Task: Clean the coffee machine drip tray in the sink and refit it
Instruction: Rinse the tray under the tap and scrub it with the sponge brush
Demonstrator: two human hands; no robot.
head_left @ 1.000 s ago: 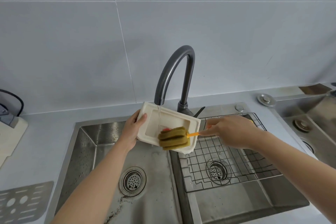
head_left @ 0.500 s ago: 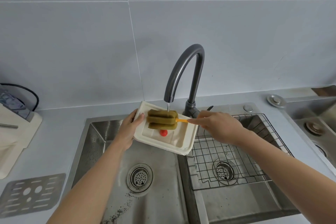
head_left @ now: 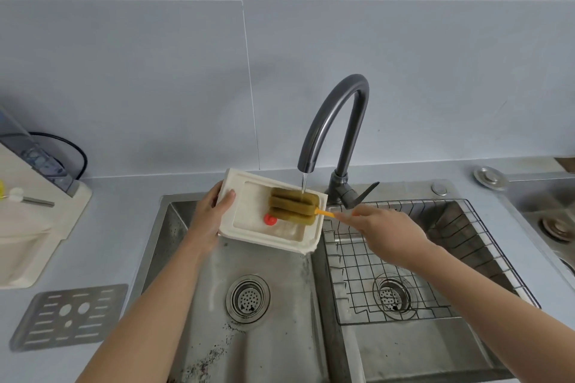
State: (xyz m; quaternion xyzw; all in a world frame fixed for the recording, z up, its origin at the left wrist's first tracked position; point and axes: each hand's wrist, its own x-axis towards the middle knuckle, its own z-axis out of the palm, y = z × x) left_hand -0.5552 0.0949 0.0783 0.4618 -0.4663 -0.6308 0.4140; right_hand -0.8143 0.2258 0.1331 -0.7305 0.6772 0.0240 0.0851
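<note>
A cream plastic drip tray [head_left: 242, 228] is held over the left sink basin [head_left: 249, 314], hollow side up, under a thin stream from the dark tap [head_left: 336, 121]. My left hand [head_left: 210, 218] grips its left edge. My right hand [head_left: 385, 232] holds the orange handle of a green sponge brush [head_left: 294, 208], whose head rests inside the tray's far right part, under the water. A small red float [head_left: 270, 219] shows in the tray beside the sponge.
The metal drip grate [head_left: 67, 317] lies on the counter at lower left. The cream coffee machine [head_left: 28, 227] stands at the far left. A wire rack [head_left: 417, 258] sits in the right basin. Another sink [head_left: 553, 227] is at the right edge.
The sponge brush has gone from the tray's near edge to its far right part under the water stream. The tray is now flatter, and the red float shows.
</note>
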